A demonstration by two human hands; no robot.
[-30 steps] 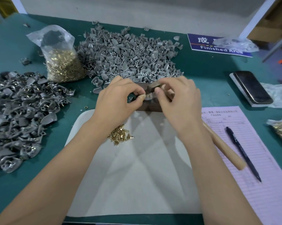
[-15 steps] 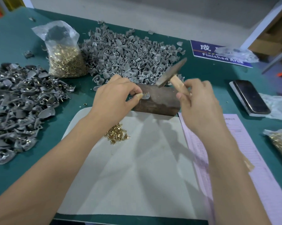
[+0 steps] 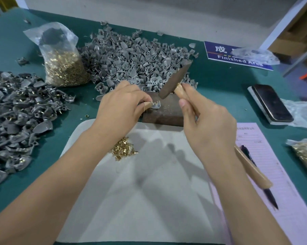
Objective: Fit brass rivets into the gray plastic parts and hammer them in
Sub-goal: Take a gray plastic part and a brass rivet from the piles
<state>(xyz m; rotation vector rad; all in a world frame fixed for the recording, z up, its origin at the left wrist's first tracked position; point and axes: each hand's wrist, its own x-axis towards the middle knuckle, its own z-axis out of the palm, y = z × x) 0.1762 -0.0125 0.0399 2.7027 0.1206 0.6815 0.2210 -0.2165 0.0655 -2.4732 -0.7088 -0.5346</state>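
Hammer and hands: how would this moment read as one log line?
step: hammering rivet | left hand: pinches gray part on block | right hand: grips hammer, head above part

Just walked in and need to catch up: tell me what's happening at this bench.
A person is riveting. The left hand pinches a gray plastic part with a brass rivet on a dark metal block. The right hand grips a hammer, head raised just above the part. Loose rivets lie on the gray mat; piles of gray parts sit behind and to the left.
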